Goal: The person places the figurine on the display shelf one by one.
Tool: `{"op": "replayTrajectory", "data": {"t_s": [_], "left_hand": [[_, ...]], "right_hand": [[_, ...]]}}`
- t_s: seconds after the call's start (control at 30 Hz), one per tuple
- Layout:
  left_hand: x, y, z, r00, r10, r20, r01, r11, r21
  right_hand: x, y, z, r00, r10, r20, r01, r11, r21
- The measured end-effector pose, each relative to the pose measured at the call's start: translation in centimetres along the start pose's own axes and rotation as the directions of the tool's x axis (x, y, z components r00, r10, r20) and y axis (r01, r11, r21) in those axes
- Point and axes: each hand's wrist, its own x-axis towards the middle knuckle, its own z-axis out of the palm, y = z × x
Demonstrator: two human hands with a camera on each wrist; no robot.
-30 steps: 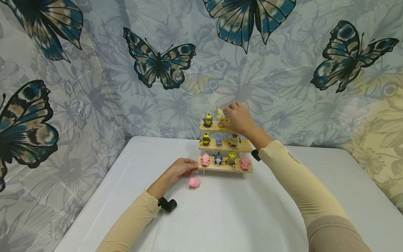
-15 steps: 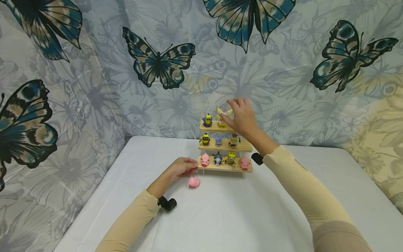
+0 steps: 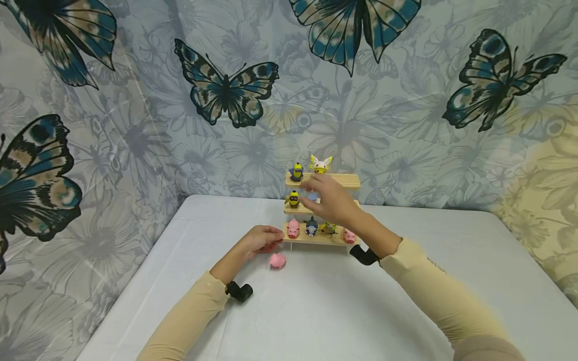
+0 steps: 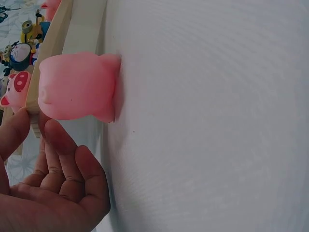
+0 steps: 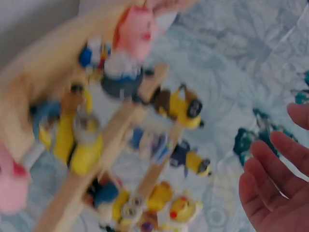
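My left hand [image 3: 260, 240] pinches the left end of the bottom board of a three-tier wooden display shelf [image 3: 345, 181], thumb above and fingers beneath in the left wrist view. Just below that hand, a pink toy pig [image 4: 77, 87] stands on the table with its back to me. My right hand [image 3: 331, 203] holds nothing; its fingers are loosely spread in front of the middle tier, hiding some figurines there. On the top tier stand a yellow figurine with white winged headgear [image 3: 320, 164] and a yellow-and-dark-blue minion figurine [image 3: 296, 172].
A dark-and-yellow minion [image 3: 293, 199] stands at the middle tier's left. The bottom tier carries a pink pig [image 3: 293, 228], a grey-blue figurine [image 3: 311, 227], a yellow one [image 3: 328, 228] and another pig [image 3: 349, 235]. A butterfly-print cloth [image 3: 361, 130] hangs behind the white table [image 3: 406, 281].
My right hand has released the winged yellow figurine on the top tier, drawn back and come down in front of the middle tier. The left hand stays on the shelf.
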Motion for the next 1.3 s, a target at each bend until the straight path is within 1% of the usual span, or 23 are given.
{"op": "replayTrajectory", "data": {"t_s": [0.07,0.1,0.2,0.37,0.4,0.47,0.53,0.57,0.6,0.7,0.8,0.93,0.97,1.07,1.13,1.23,1.3], "left_hand": [[0.0,0.0,0.0,1.000,0.006,-0.004,-0.006,1.000,0.009],[0.0,-0.1,-0.1,1.000,0.008,-0.007,-0.008,1.000,0.011],[0.0,-0.1,-0.2,1.000,0.021,-0.012,-0.021,1.000,0.023],[0.0,-0.1,-0.3,0.999,0.036,-0.009,-0.036,0.999,0.022],[0.0,0.0,-0.3,0.999,0.034,-0.011,-0.034,0.999,0.022],[0.1,0.0,-0.3,1.000,0.026,-0.010,-0.026,1.000,0.016],[0.0,0.1,-0.3,1.000,0.019,-0.009,-0.019,1.000,0.012],[0.0,0.1,-0.3,1.000,0.018,-0.006,-0.018,1.000,0.013],[0.0,0.1,-0.3,1.000,0.016,-0.001,-0.016,1.000,0.008],[-0.1,0.2,-0.2,1.000,0.010,0.006,-0.010,1.000,-0.006],[-0.1,0.3,-0.2,1.000,0.003,0.009,-0.003,1.000,-0.015],[-0.1,0.3,-0.1,1.000,0.000,0.010,0.000,1.000,-0.014],[0.0,0.3,-0.1,1.000,0.004,0.013,-0.004,1.000,-0.015],[0.0,0.2,-0.2,1.000,0.014,0.020,-0.014,1.000,-0.020],[0.0,0.0,-0.2,0.999,0.025,0.024,-0.024,1.000,-0.017],[0.1,0.0,-0.2,0.999,0.030,0.020,-0.030,1.000,-0.005],[0.0,0.0,-0.2,0.999,0.028,0.016,-0.028,1.000,-0.001]], "right_hand": [[-0.5,-0.8,0.6,0.995,-0.010,0.094,0.009,1.000,0.005],[-0.6,-1.2,0.9,0.990,-0.027,0.138,0.026,1.000,0.004],[-1.0,-2.3,2.1,0.962,-0.096,0.254,0.099,0.995,0.000],[-1.8,-3.7,4.2,0.907,-0.208,0.367,0.219,0.976,0.013],[-2.1,-3.9,4.7,0.896,-0.222,0.385,0.231,0.973,0.023],[-2.6,-4.3,6.0,0.875,-0.241,0.420,0.260,0.965,0.013],[-3.0,-4.5,7.2,0.857,-0.249,0.452,0.289,0.957,-0.022],[-3.3,-4.5,7.9,0.852,-0.244,0.463,0.300,0.953,-0.049],[-3.5,-4.6,8.5,0.852,-0.239,0.466,0.313,0.946,-0.085],[-3.9,-4.7,9.8,0.855,-0.236,0.462,0.359,0.912,-0.199],[-4.1,-4.9,10.8,0.860,-0.246,0.448,0.402,0.867,-0.294],[-4.4,-4.9,11.7,0.867,-0.239,0.438,0.423,0.818,-0.390],[-4.4,-4.9,12.0,0.871,-0.234,0.432,0.421,0.810,-0.409],[-4.5,-5.1,12.3,0.885,-0.214,0.414,0.402,0.799,-0.447],[-4.4,-5.2,12.4,0.895,-0.210,0.393,0.389,0.799,-0.458],[-4.3,-5.3,12.5,0.901,-0.202,0.384,0.377,0.802,-0.464],[-4.3,-5.2,12.7,0.902,-0.194,0.386,0.367,0.814,-0.450]]}}
